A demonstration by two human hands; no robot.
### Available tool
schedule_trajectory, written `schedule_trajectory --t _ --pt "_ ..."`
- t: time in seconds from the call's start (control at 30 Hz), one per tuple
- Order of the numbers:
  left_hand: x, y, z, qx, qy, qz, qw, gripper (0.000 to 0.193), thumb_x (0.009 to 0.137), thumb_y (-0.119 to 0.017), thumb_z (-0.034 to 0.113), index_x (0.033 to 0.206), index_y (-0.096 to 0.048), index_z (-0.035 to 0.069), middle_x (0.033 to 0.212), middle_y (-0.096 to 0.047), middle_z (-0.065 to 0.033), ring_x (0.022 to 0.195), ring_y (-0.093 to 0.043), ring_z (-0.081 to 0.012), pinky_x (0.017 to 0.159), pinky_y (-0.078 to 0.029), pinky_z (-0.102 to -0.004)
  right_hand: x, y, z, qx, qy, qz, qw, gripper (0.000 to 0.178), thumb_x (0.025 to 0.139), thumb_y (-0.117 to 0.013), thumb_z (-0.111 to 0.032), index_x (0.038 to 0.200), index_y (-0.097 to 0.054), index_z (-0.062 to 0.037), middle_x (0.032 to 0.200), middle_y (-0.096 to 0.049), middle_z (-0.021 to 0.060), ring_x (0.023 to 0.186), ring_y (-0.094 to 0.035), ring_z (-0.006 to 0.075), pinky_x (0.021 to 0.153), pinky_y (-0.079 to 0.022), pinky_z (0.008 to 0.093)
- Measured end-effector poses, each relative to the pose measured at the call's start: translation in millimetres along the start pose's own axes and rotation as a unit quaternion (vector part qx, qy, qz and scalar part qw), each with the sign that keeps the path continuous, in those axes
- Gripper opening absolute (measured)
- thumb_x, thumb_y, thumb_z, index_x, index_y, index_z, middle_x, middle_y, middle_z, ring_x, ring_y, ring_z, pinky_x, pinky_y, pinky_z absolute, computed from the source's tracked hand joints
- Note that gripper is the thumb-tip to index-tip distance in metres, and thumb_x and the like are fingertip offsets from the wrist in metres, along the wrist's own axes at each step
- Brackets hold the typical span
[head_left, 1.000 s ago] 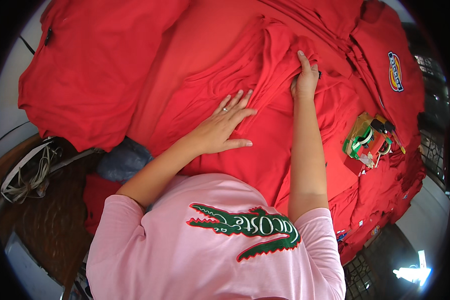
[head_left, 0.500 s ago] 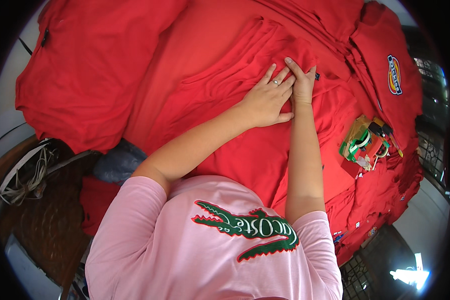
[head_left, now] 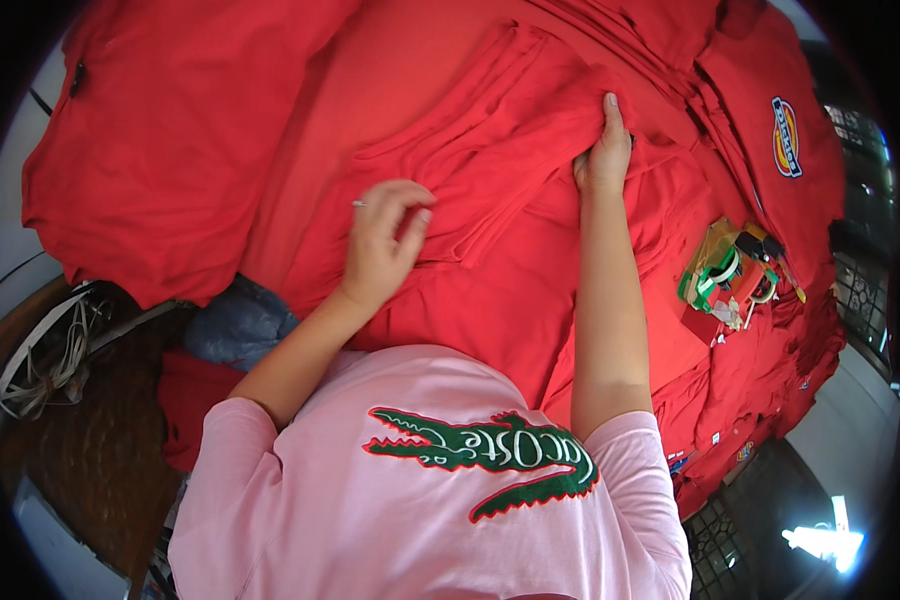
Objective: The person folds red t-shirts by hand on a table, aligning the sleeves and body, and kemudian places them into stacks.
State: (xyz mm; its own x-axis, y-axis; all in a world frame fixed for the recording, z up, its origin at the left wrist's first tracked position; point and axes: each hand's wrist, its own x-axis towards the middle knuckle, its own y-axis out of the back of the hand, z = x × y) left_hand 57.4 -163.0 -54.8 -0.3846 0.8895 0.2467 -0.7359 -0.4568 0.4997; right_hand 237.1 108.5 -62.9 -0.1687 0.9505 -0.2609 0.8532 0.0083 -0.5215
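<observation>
A red garment (head_left: 510,150) lies in loose folds in front of me, on more red cloth. My right hand (head_left: 606,158) is closed on its right part, thumb on top and the other fingers mostly hidden beneath the fabric. To the left, my left hand (head_left: 382,245) hovers over the lower left folds, a little smeared by motion. Its fingers are bent, with the thumb apart from them, and nothing shows between them. There is a ring on one finger.
Red garments (head_left: 170,150) spread at the left, and a red piece with a patch (head_left: 785,140) lies far right. A small box of tools and tapes (head_left: 715,280) sits on cloth at the right. Bundled pale straps (head_left: 55,350) and a grey-blue plastic bag (head_left: 240,325) are at lower left.
My left hand has lifted off the cloth and moved left and nearer, away from my right hand. The right hand has gone from lying flat to gripping the garment, whose right part is raised.
</observation>
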Motion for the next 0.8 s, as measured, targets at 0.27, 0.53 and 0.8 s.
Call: schedule_trajectory --t 0.27,0.53,0.8 --pt "16.2 7.1 -20.5 0.158 0.046 0.002 0.986 0.035 0.087 -0.078 0.013 0.12 -0.069 0.006 0.115 -0.066 -0.011 0.112 -0.062 -0.0301 0.099 -0.047 -0.0424 2.6 1.5 1.7 0.006 -0.006 -0.009 1.0 0.038 0.102 -0.068 -0.025 0.131 -0.061 -0.0002 0.133 -0.066 0.0128 0.12 -0.066 0.0256 0.105 -0.057 0.0416" --pt "16.1 1.0 -12.8 -0.186 0.15 -0.059 0.969 0.029 0.097 -0.069 0.015 0.122 -0.062 0.002 0.138 -0.063 -0.0149 0.129 -0.059 -0.035 0.111 -0.043 -0.0385 5.7 7.0 5.6 0.012 -0.002 -0.012 1.0 0.038 0.102 -0.068 -0.022 0.131 -0.061 0.0011 0.132 -0.067 0.0134 0.119 -0.067 0.027 0.105 -0.058 0.0433" --pt "9.8 -20.5 17.2 0.037 -0.111 -0.322 0.939 0.046 0.092 -0.076 0.042 0.097 -0.051 0.003 0.173 -0.016 -0.0234 0.16 -0.011 -0.0444 0.128 -0.016 -0.0574 -2.9 -1.6 11.2 -0.074 0.05 -0.009 0.996 0.058 0.093 -0.078 -0.012 0.141 -0.048 -0.0008 0.135 -0.063 0.0131 0.119 -0.065 0.0256 0.102 -0.059 0.041"
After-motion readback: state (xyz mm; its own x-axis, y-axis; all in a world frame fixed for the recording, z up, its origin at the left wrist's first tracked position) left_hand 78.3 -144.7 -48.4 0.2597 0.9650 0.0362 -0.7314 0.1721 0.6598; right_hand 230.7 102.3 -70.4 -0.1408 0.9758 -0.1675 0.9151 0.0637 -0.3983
